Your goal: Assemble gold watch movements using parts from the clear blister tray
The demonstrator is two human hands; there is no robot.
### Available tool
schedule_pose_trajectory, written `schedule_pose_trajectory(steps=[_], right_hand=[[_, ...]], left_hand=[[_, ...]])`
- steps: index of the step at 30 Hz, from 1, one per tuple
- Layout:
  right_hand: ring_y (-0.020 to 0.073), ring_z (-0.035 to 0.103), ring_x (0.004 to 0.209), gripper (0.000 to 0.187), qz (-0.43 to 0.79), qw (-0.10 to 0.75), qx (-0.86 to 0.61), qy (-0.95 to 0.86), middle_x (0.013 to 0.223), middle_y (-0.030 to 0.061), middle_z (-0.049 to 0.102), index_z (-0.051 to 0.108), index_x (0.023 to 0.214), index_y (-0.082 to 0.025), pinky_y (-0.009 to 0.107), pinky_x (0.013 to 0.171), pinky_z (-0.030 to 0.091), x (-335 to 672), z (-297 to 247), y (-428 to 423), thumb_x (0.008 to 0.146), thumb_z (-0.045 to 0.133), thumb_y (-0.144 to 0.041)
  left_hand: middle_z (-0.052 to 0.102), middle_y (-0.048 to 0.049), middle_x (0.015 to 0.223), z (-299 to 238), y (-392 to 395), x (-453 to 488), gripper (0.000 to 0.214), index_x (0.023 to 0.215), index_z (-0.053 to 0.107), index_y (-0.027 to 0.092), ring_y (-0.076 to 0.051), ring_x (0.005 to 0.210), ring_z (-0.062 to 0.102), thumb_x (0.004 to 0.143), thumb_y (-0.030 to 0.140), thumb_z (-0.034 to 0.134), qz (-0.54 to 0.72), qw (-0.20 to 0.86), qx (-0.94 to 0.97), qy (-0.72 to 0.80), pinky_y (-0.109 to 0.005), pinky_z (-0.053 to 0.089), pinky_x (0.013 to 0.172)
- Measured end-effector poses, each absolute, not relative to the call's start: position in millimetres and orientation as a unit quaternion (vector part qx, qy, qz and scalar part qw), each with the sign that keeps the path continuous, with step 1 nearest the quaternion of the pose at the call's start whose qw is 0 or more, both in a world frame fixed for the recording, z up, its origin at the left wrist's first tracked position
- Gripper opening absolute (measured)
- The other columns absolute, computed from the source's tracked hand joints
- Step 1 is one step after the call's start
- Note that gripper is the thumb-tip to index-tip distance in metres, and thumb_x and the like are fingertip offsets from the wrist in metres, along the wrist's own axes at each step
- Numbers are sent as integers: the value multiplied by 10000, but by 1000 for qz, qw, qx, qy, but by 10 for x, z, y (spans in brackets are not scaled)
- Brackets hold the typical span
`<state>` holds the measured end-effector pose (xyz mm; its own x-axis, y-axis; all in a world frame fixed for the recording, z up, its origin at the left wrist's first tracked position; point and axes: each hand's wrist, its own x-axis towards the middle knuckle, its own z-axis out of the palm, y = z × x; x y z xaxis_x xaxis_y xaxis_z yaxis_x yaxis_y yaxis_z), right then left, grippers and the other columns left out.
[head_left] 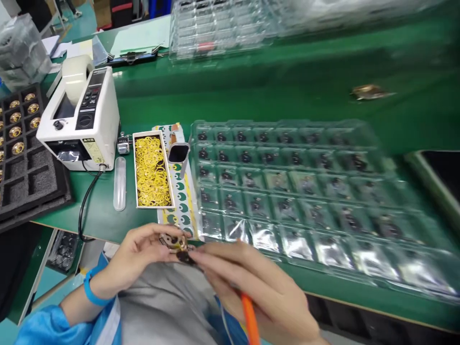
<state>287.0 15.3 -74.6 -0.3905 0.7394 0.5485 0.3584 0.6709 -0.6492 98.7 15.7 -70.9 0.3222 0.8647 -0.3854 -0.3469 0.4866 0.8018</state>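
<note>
My left hand (143,247), a blue band round its wrist, pinches a small gold-coloured metal part (174,241) with openings in it, just above my lap at the table's front edge. The fingertips of my right hand (251,278) are closed on a small black piece (185,257), which is right up against the gold part; whether the two are joined I cannot tell. An orange-handled tool (250,318) also sticks out from under my right hand, its tip hidden. Beyond my hands, a white box (173,199) holds many thin yellow rings (151,167).
A clear compartment tray (230,217) with small black parts covers the right side. At left stand a white tape dispenser (104,105) and a black foam tray (59,184) with gold parts. A smartwatch (178,153) lies beside the box; a crumpled gold scrap (370,92) lies farther back.
</note>
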Motion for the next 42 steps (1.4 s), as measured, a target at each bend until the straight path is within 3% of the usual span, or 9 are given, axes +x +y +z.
schedule_pose_trajectory(steps=[3, 8, 14, 18, 21, 24, 35, 42], right_hand=[[172, 623, 736, 212, 282, 495, -433, -698, 821, 47, 625, 671, 937, -243, 284, 611, 517, 2767, -705, 243, 874, 551, -80], [168, 601, 738, 115, 394, 484, -499, -601, 862, 56, 618, 681, 722, -219, 255, 551, 469, 2665, -718, 356, 829, 640, -217], [130, 550, 635, 148, 483, 437, -494, -576, 830, 46, 608, 668, 659, -201, 231, 494, 400, 2677, -664, 453, 796, 645, -254], [158, 584, 721, 146, 493, 419, -486, -588, 837, 53, 608, 682, 674, -209, 245, 553, 460, 2694, -602, 483, 804, 634, -256], [165, 593, 757, 136, 487, 413, -481, -600, 821, 48, 605, 687, 679, -215, 250, 600, 495, 2692, -580, 499, 801, 635, -247], [154, 585, 731, 134, 469, 412, -487, -611, 801, 38, 596, 685, 681, -217, 243, 592, 493, 2671, -587, 505, 802, 631, -237], [138, 582, 746, 151, 377, 444, -495, -644, 825, 15, 589, 626, 700, -208, 248, 635, 491, 2588, -632, 430, 833, 604, -140], [138, 592, 789, 127, 219, 490, -480, -694, 852, 21, 579, 544, 837, -201, 249, 648, 482, 2500, -742, 362, 851, 607, -91]], left_hand=[[676, -84, 1193, -739, 149, 980, 424, 1242, 625, 297, -255, 1105, 634, 825, 344, 685, 428, 729, 336, 414, -368, 552, 887], [634, -42, 1280, -758, 155, 1001, 403, 1277, 580, 358, -207, 1114, 631, 898, 226, 606, 456, 701, 385, 390, -349, 542, 942], [667, -47, 1187, -719, 172, 1022, 414, 1296, 583, 319, -187, 984, 667, 893, 226, 607, 453, 675, 411, 412, -366, 553, 939], [706, -53, 930, -697, 162, 1018, 438, 1314, 583, 262, -179, 799, 671, 878, 286, 620, 437, 652, 426, 449, -401, 569, 907], [669, -30, 735, -700, 147, 1015, 447, 1326, 577, 245, -180, 739, 655, 882, 291, 608, 431, 641, 442, 456, -422, 566, 907], [649, -15, 701, -715, 136, 1025, 443, 1333, 570, 259, -169, 723, 647, 890, 269, 593, 434, 643, 441, 451, -419, 563, 911], [708, -76, 1104, -683, 155, 1124, 368, 1205, 620, 239, -221, 993, 681, 842, 275, 669, 486, 654, 393, 427, -361, 572, 891], [749, -45, 783, -745, 192, 1252, 310, 960, 641, 166, -168, 687, 710, 777, 400, 729, 532, 584, 343, 507, -257, 592, 654]])
